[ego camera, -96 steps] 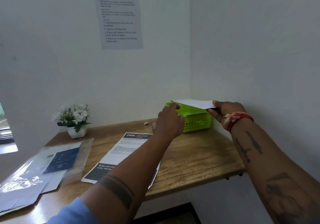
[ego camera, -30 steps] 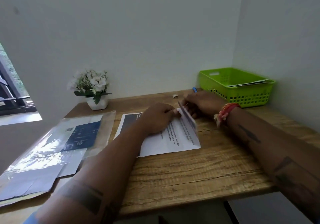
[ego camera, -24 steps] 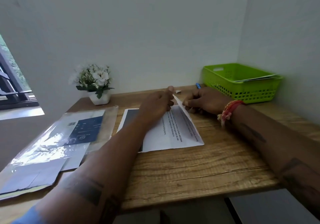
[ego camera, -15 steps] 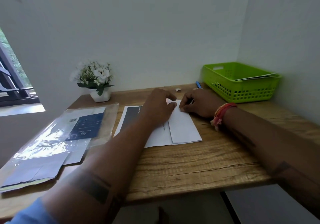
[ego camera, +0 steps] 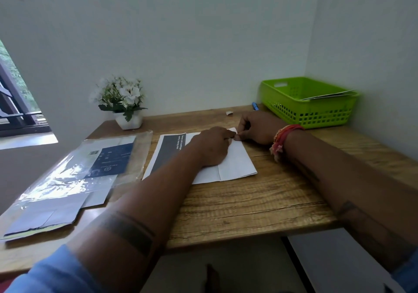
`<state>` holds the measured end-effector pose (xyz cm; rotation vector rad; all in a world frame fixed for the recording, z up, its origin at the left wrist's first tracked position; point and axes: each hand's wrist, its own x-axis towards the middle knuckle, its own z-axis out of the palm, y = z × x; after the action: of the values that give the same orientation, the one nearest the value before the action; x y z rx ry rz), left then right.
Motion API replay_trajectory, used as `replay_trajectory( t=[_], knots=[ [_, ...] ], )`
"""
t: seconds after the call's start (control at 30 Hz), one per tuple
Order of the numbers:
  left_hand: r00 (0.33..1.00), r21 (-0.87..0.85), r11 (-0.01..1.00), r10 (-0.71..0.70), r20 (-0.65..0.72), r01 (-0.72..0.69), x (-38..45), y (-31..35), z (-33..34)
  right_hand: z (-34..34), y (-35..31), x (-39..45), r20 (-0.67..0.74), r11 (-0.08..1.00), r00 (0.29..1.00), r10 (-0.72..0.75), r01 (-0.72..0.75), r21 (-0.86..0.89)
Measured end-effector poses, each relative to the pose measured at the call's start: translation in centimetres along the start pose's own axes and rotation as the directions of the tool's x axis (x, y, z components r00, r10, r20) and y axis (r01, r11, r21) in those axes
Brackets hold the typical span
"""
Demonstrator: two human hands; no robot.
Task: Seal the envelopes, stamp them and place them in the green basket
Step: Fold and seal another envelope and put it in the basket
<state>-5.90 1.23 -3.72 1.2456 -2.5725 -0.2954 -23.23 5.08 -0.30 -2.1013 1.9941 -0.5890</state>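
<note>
Head view: both hands (ego camera: 214, 145) (ego camera: 257, 127) press folded sheet's (ego camera: 235, 163) far edge.

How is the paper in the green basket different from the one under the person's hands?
The envelope in the green basket leans on the green basket rim, untouched; the folded sheet lies flat on the desk. The left hand presses the sheet and the right hand pinches its far corner. The sheet shows dark print; the envelope looks plain. Both are white paper.
</note>
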Motion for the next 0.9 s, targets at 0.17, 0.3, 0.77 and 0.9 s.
replay_trajectory(
  t=[0.17,0.3,0.77,0.9],
  knots=[
    [1.0,0.057,0.998,0.005,0.014,-0.006,0.0,0.0,0.0,-0.8,-0.1,-0.5,0.098,0.998,0.995,0.015,-0.01,-0.056],
    [1.0,0.073,0.997,0.013,0.013,-0.014,-0.2,0.2,-0.2,-1.4,-0.3,-1.0,0.18,0.997,0.984,0.013,0.001,-0.079],
    [1.0,0.051,0.999,0.003,-0.006,-0.002,-0.2,0.1,0.0,-2.7,-0.6,-3.3,0.37,0.993,0.929,0.005,0.039,-0.112],
    [1.0,0.053,0.999,0.011,-0.006,-0.011,-0.2,0.2,-0.1,-2.9,-0.6,-3.6,0.408,0.992,0.913,0.012,0.039,-0.117]
  ],
)
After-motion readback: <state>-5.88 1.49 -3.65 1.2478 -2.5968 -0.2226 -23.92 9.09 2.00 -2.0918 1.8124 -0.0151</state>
